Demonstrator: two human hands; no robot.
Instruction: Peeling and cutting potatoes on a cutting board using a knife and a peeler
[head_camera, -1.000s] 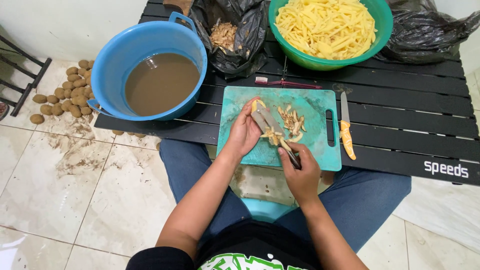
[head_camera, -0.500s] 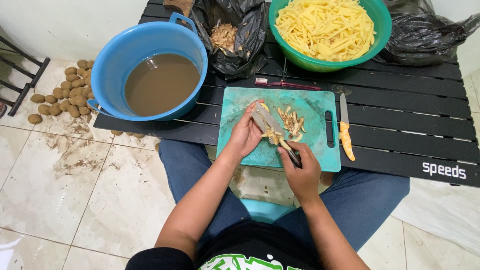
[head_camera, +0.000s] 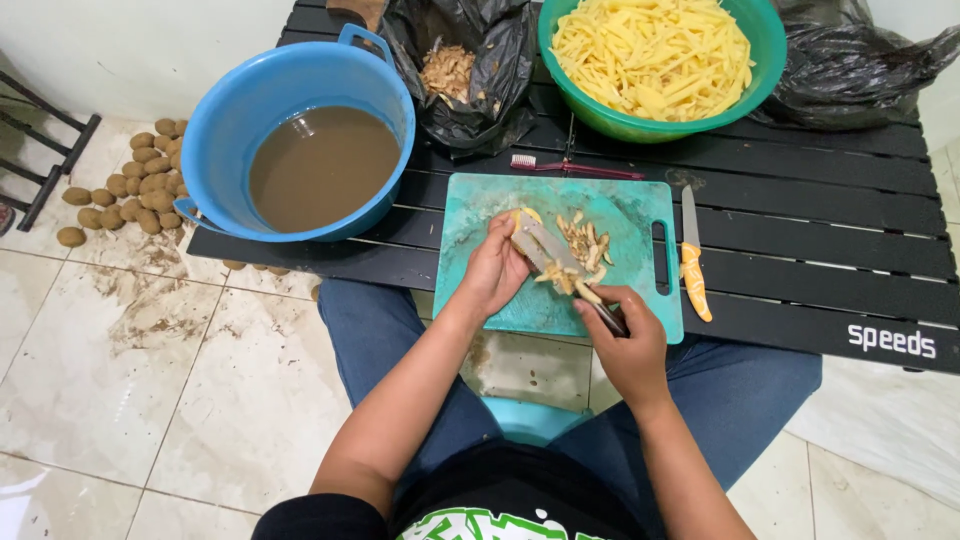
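Note:
My left hand (head_camera: 492, 270) holds a yellow potato (head_camera: 526, 216) over the teal cutting board (head_camera: 620, 205). In my right hand (head_camera: 630, 340) is a knife (head_camera: 555, 258); its broad blade lies against the potato. Potato peelings (head_camera: 584, 245) are piled on the board just right of the blade. Most of the potato is hidden behind my fingers and the blade.
On the black slatted table (head_camera: 830, 270) stand a blue tub of brown water (head_camera: 310, 160), a green bowl of cut potato sticks (head_camera: 650, 60) and black bags with peelings (head_camera: 455, 70). An orange-handled knife (head_camera: 694, 262) and a toothbrush (head_camera: 570, 167) lie by the board. Unpeeled potatoes (head_camera: 130, 190) lie on the floor.
The knife blade has shifted slightly along the potato. Both hands stay over the cutting board.

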